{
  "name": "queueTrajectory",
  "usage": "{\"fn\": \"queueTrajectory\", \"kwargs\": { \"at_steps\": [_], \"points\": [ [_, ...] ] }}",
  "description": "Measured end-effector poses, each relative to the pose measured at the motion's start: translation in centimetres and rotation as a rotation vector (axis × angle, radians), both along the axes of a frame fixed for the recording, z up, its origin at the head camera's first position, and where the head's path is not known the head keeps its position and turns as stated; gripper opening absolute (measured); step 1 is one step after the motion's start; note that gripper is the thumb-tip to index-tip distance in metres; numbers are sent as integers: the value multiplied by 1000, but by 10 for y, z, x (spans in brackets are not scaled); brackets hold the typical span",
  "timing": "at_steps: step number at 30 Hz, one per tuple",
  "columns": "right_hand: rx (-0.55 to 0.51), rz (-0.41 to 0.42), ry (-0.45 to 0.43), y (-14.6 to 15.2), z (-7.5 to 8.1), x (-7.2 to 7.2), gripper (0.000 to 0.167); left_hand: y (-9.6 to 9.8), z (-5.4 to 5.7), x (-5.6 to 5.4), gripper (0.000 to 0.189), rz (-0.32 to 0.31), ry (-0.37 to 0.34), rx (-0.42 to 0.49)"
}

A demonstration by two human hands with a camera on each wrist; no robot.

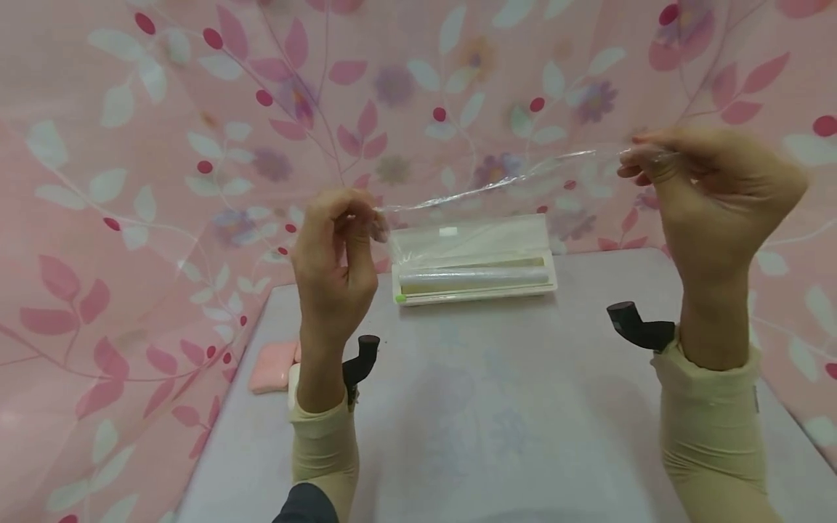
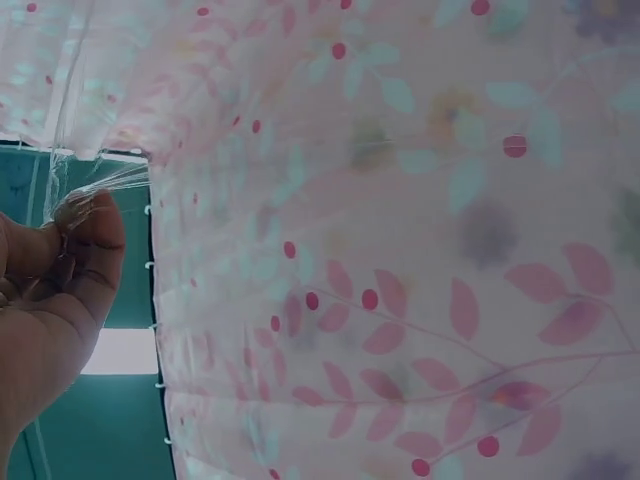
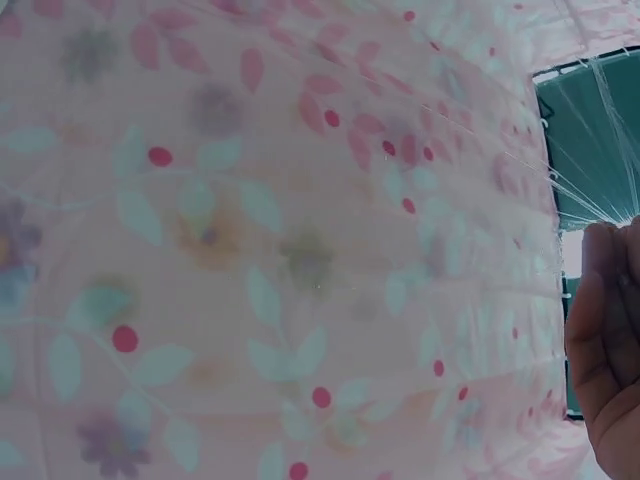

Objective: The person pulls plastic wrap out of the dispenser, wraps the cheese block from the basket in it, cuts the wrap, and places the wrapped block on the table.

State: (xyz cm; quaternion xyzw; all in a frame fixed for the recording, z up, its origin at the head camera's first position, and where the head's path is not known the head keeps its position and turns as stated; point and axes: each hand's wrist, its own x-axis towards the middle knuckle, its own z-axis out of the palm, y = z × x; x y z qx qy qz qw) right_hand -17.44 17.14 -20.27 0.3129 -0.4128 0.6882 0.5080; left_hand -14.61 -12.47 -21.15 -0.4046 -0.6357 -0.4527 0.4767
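Pinching clear film (image 1: pixel 487 186) between fingertips and thumb, the left hand (image 1: pixel 336 261) and right hand (image 1: pixel 726 192) are well apart, each gripping one end of its top edge above the counter (image 1: pixel 484 414). Good handling here would mean keeping that edge evenly taut; the right hand looks higher, so levelling the two should, I judge, share the pull. Gathered creases fan from both grips, so a wider, flatter pinch would probably keep the sheet from clinging to itself. The right thumb is out of sight in its wrist view, where the frame cuts the hand off. Past the left forearm lies a pink item (image 1: pixel 271 368), partly covered and hard to identify. Farther back, a white box (image 1: pixel 480 293) stands open around a roll (image 1: pixel 474 277); the film's lower edge is too transparent to trace, so whether it joins the roll cannot be told. Floral curtain (image 1: pixel 144 290) hangs behind.
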Motion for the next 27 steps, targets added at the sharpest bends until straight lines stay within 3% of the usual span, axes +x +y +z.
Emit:
{"fn": "queueTrajectory", "kwargs": {
  "at_steps": [5,12,18,24,27],
  "points": [
    [127,5,-56,3,-8,-6,9,-6,-13,-15,13,-40,-99,-48],
    [217,-15,-142,7,-19,-12,7,-6,-34,-31,12,-126,-252,-51],
    [341,-62,-206,10,-34,-19,4,-10,-51,-43,8,-38,-312,-109],
    [551,-173,-259,15,-63,-35,15,-18,-79,-70,6,46,-392,-146],
    [693,-205,-273,14,-73,-34,18,-23,-93,-80,7,43,-460,-185]
  ]
}}
